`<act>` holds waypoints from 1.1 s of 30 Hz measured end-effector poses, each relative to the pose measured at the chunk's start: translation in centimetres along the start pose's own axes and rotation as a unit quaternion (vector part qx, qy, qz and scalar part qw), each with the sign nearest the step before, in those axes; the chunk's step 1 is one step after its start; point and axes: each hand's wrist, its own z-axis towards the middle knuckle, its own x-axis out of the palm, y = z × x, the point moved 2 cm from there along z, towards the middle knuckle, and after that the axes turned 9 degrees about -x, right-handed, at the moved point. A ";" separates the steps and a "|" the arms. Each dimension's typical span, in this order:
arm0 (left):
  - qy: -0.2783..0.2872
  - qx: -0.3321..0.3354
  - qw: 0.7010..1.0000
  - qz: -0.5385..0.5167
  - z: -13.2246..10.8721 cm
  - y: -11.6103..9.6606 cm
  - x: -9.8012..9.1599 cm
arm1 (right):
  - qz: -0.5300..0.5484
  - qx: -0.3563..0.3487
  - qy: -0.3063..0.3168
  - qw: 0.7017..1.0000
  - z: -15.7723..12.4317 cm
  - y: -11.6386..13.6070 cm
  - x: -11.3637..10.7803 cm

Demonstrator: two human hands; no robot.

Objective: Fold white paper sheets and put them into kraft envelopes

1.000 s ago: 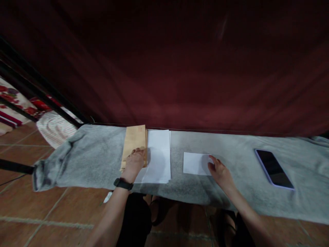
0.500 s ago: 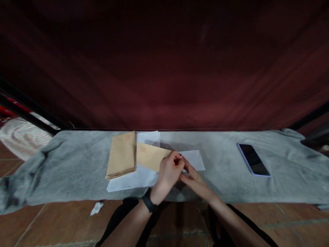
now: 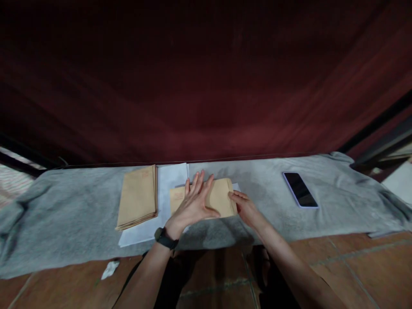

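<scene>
Envelope, oblong brown paper, over plush cloth

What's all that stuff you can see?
Cloth: 1, grey, middle
Loose envelope: 1, tan, on cloth
Envelope pile: 1, tan, left
Paper sheets: several, white, partly beneath envelope pile
Paper slip: 1, white, peeking past loose envelope
Phone: 1, black and purple, right
Backdrop: 1, dark red, behind
Floor tiles: several, brown, below
Scrap: 1, white, floor
Striped fabric: 1, pale, left
Bars: several, black, both sides
Watch: 1, black, left wrist
Legs: 2, dark, bottom
Left grip: 1, bare, on loose envelope
Right grip: 1, bare, holding loose envelope
</scene>
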 end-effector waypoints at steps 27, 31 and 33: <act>0.027 0.096 0.993 0.064 -1.6 -1.3 1.4 | -0.131 -0.049 0.039 0.989 0.9 -0.3 -3.0; 0.021 0.100 0.991 0.091 -1.5 -1.1 1.8 | -0.294 -0.178 -0.060 0.937 1.0 0.0 -3.4; 0.019 0.097 0.989 0.107 -1.3 -1.0 2.1 | -0.384 -0.246 -0.105 0.883 0.6 0.8 -3.3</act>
